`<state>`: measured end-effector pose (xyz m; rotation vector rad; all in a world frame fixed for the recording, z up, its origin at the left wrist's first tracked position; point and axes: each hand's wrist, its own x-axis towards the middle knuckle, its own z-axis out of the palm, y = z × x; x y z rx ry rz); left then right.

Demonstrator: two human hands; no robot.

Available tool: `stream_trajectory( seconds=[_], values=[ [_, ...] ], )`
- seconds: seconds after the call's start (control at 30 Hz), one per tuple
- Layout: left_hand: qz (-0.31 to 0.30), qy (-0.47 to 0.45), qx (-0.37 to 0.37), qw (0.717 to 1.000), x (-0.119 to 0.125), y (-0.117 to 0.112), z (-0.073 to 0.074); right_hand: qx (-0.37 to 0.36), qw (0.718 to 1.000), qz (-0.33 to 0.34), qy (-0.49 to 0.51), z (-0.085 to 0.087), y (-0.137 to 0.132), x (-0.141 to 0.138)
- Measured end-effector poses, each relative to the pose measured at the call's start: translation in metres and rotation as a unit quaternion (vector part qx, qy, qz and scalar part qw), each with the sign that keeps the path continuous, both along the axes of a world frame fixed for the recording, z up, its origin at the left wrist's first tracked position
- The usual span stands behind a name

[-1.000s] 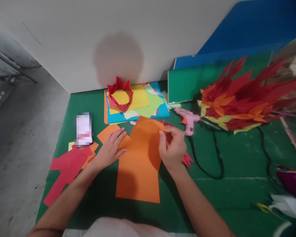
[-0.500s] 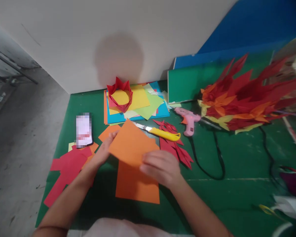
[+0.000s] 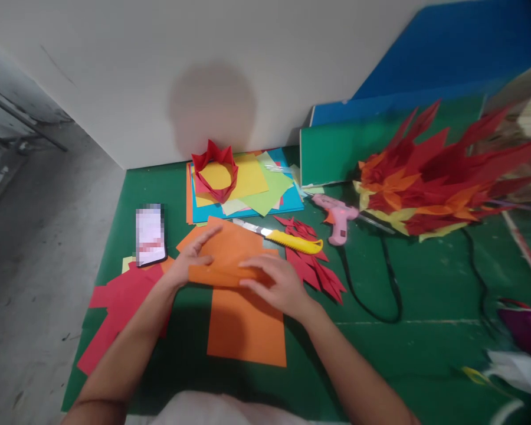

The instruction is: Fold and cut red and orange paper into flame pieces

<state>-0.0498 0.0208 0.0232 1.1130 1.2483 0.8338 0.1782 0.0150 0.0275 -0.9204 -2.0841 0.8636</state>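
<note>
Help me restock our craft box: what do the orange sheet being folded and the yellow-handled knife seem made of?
Orange sheet: apparently thin, matte coloured paper; it bends over itself in a soft fold without cracking. Knife: the handle looks like smooth yellow plastic, the blade like bare metal, glinting pale grey.

Both hands press a folded orange sheet (image 3: 230,254) on the green mat (image 3: 407,295).
The left hand (image 3: 190,262) and right hand (image 3: 277,283) flatten its fold; a yellow knife (image 3: 287,239) lies just beyond.

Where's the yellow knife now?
In the head view the yellow knife lies on the green mat beyond the right hand, between the orange paper and the pink glue gun.
</note>
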Motion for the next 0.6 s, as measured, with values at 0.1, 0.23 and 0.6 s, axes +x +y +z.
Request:
stream_trajectory(
  seconds=[0.1, 0.23, 0.6],
  values=[
    [-0.016, -0.016, -0.059, 0.998, 0.001, -0.002, -0.001, -0.065, 0.994, -0.078, 0.043, -0.002, 0.004, 0.003],
    [0.090, 0.049, -0.015, 0.995, 0.001, -0.002, -0.006, -0.110, 0.986, -0.098, 0.081, -0.003, 0.005, 0.007],
    [0.034, 0.190, 0.025, 0.981, -0.011, 0.001, 0.011, -0.249, 0.940, 0.154, 0.178, 0.009, 0.009, 0.024]
  ],
)
